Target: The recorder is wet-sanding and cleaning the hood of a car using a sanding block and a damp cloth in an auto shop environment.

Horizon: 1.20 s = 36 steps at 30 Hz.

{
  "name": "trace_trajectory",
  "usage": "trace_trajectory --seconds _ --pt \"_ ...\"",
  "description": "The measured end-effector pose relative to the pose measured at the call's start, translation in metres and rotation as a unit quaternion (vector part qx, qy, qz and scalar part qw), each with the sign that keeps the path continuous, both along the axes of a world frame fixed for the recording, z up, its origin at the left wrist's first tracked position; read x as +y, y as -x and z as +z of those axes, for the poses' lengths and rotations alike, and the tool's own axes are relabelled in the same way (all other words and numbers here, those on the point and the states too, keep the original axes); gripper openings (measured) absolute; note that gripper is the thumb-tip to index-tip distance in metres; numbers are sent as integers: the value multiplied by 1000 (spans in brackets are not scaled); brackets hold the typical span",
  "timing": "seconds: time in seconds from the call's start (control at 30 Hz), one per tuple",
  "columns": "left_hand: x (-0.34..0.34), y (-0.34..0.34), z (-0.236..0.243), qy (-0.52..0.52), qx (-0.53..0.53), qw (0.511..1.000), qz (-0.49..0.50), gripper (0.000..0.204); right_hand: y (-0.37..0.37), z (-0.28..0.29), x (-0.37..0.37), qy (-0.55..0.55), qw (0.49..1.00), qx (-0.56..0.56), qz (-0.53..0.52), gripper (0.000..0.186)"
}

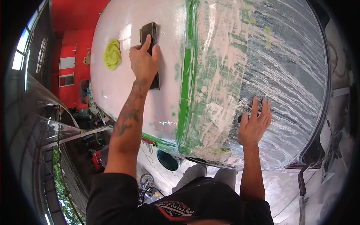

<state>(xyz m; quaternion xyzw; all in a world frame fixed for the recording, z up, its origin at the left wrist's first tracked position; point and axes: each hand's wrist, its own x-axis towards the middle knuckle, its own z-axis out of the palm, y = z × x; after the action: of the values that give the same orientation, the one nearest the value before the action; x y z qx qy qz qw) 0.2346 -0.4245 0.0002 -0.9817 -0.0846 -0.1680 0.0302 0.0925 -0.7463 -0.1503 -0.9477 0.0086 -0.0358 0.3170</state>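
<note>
The left hand point(144, 63) is closed around a long black block point(151, 29), index finger along its top, on the curved pale panel point(168, 33). Pressure gathering under that finger could tip the block and gouge the panel with one edge. A stroke drifting right might catch and lift the green tape point(185, 105); one drifting left could knock the yellow-green cloth point(112, 55) down the curve. The right hand point(255, 127) lies with fingers loosely spread on the streaked grey covering point(296, 63), which may slide under weight; whether it grips something dark beneath, I cannot tell.
</note>
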Motion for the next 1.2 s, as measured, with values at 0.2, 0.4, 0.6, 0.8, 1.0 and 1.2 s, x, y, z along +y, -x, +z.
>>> trace_trajectory --seconds 0.2,0.4,0.6,0.8,1.0,1.2 --pt "-44 81 -18 22 47 995 -83 51 3 -2 -10 20 1000 4 -9 55" --pt "16 -43 14 -25 41 999 16 45 -2 2 -1 7 1000 5 -2 55" --pt "-31 33 -11 -12 55 993 -104 52 2 -1 -10 18 1000 10 -12 55" --pt "13 -127 22 -57 48 997 -16 42 -3 3 1 1 1000 5 -4 55" --pt "-48 -58 -20 -19 8 994 -107 43 3 -2 -14 17 1000 15 -15 55" --pt "-22 -183 2 -87 -14 994 -68 43 -1 -1 -2 -8 1000 22 -2 55"
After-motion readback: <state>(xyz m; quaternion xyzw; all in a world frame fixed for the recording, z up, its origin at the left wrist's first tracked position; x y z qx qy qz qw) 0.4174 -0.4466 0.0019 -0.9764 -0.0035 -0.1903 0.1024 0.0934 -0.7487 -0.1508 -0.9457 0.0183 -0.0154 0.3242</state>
